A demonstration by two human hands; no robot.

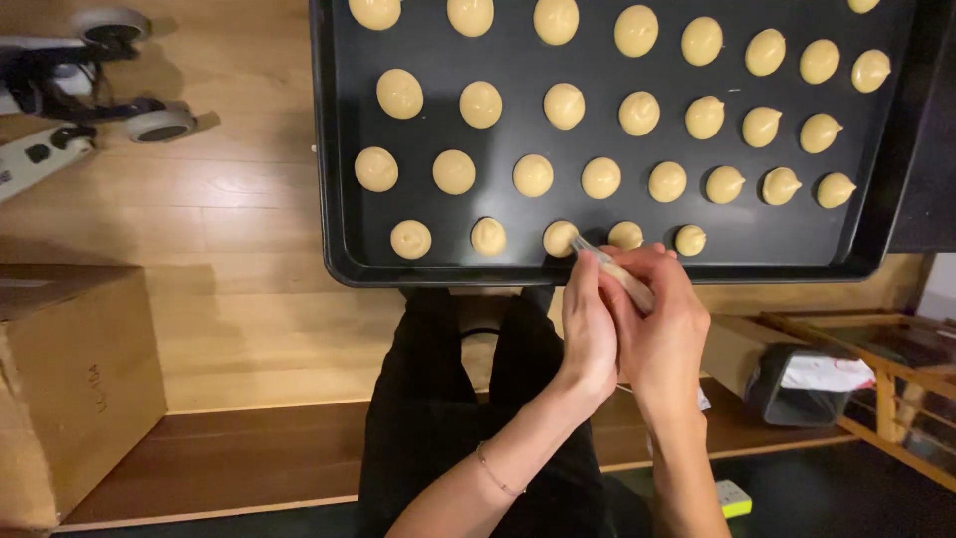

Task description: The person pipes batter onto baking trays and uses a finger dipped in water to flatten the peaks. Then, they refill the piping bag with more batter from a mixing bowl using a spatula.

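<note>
**Op A:** Head view, looking straight down. I log both hands at lower centre of the frame, pressed together. The left hand (588, 329) is curled against the right hand (662, 334); both are clenched around a clear piping bag (622, 279) filled with pale batter.

**Op B:** Where does the bag's tip sit?

**Op A:** It points up and left, touching or just above one dough mound (560, 237) in the bottom row of the black baking tray (339, 199). I cannot tell whether it makes contact.

**Op B:** Tray position?

**Op A:** It fills the upper centre and upper right of the frame. Rows of round, beige mounds cover it. The bottom row is short: five mounds, the last one (689, 239) just above the right hand, with bare tray to its right.

**Op B:** Anything on the wrists?

**Op A:** A thin bracelet (495, 472) on the left forearm, lower centre.

**Op B:** Surroundings?

**Op A:** Dark trousers (438, 399) below the tray, centre bottom. Wooden floor (239, 219) across the left half. A cardboard box (75, 379) at lower left. A wheeled device (90, 70) in the upper left corner, only partly seen. At lower right, a wooden rack (876, 349) and, beside it, a dark container with white wrapping (802, 384).
</note>
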